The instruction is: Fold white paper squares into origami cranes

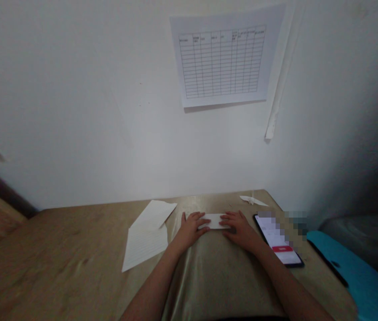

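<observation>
A small white strip of paper, which looks folded, lies on the brown covered table between my hands. My left hand rests on its left end, fingers spread apart and thumb along the near edge. On the right end lies my right hand, its fingers also stretched out and apart, with the thumb near the lower edge. The fingertips of both hands cover the strip's ends, so only its middle shows. Left of my left hand are white sheets of paper, one lined and overlapped by a folded piece.
A phone with a lit screen lies right of my right forearm. Near the wall is a torn paper scrap. A blue rounded object stands beyond the table's right edge. A printed table sheet hangs on the wall.
</observation>
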The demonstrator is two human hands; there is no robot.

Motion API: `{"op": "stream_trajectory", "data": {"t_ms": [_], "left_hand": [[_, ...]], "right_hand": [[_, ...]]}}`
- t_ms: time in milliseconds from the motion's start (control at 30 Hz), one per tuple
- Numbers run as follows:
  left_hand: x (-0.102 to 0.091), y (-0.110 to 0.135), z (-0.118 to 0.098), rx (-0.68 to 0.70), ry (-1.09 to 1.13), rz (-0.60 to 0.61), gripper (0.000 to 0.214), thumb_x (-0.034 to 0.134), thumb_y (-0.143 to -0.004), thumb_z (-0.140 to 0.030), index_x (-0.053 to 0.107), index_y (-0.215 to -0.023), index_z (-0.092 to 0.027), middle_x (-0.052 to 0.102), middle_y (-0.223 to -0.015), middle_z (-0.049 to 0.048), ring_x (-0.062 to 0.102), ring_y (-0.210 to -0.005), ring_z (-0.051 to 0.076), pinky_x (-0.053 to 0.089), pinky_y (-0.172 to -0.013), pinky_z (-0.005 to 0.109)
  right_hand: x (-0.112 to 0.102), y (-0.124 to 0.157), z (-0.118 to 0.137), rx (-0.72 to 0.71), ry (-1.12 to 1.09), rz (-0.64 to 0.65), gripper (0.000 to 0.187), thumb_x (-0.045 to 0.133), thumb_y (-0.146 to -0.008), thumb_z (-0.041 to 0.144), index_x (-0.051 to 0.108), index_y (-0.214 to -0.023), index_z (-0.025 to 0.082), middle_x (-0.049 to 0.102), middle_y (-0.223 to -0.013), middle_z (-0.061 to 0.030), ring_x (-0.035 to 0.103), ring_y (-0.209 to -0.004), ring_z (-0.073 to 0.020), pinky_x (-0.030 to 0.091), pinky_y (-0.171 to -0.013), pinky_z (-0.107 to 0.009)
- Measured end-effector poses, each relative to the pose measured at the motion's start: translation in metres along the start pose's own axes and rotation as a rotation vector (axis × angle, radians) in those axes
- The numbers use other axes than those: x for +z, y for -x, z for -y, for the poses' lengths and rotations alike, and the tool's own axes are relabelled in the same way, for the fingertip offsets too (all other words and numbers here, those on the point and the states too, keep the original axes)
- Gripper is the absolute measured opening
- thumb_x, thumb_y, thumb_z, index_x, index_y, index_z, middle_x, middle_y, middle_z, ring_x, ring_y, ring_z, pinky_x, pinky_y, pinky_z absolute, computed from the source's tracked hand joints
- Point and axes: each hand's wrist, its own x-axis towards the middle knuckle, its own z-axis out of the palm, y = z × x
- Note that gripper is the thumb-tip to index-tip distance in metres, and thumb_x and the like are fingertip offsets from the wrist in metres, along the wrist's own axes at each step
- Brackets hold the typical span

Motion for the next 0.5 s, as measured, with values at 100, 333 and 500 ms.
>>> {"op": "stream_trajectory", "data": {"t_ms": [100,333,500], "left_hand": [[-0.0006,0.0014,-0.0006,0.007,0.008,0.002,0.03,0.058,-0.095,-0.048,0.066,-0.124,-0.044,0.053,-0.15,0.0013,0.041,-0.142,0.029,0.006,-0.116,0.073],[0.0004,0.0016,-0.0054,-0.03,0.023,0.002,0.025,0.059,-0.095,-0.047,0.071,-0.117,-0.043,0.051,-0.15,0.0017,0.04,-0.141,0.029,0.006,-0.116,0.072],[0.0029,-0.0011,-0.0093,-0.039,0.033,0.013,0.022,0.065,-0.091,-0.043,0.073,-0.112,-0.043,0.054,-0.148,-0.0003,0.037,-0.142,0.03,0.008,-0.116,0.071]], "right_hand": [[0.0001,-0.0002,-0.0004,-0.009,-0.021,-0.003,0.028,0.063,-0.084,0.02,0.074,-0.108,0.028,0.07,-0.125,-0.0075,0.055,-0.128,-0.0265,0.011,-0.119,-0.065],[-0.0011,-0.0015,-0.0026,-0.042,-0.008,-0.004,0.021,0.058,-0.09,0.023,0.075,-0.1,0.029,0.074,-0.11,-0.0042,0.063,-0.114,-0.0231,0.01,-0.118,-0.065],[-0.0025,-0.0006,0.0021,-0.07,0.024,0.002,0.019,0.06,-0.089,0.023,0.076,-0.097,0.03,0.073,-0.106,-0.0036,0.063,-0.109,-0.0209,0.013,-0.119,-0.061]]}}
